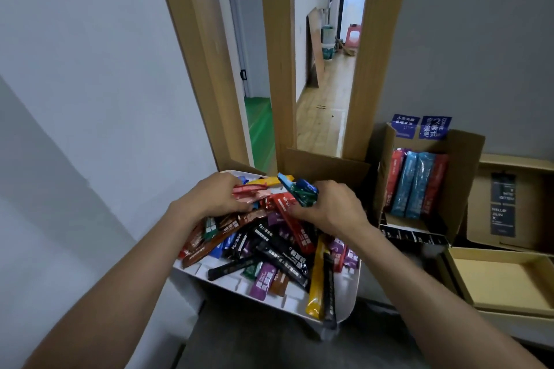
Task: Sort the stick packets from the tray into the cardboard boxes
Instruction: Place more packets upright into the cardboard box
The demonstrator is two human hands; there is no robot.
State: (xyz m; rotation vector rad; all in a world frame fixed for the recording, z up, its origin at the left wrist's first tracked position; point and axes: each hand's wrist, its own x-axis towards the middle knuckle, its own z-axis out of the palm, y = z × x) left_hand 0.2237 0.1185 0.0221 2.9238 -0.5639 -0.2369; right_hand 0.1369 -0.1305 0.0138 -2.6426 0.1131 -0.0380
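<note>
Two wooden door frames (278,69) behind; brown cardboard flap (323,168) stands at white tray's (227,281) far edge. Tray heaped with mixed stick packets (269,243), too many to count. Left hand (215,195) grips pink-red packets (250,190); right hand (332,207), near it but apart, clutches green and blue packets (304,193). Open cardboard box (458,177) at right holds upright packets (415,186): two red, two blue. Two shallow boxes (491,275) beyond.
</note>
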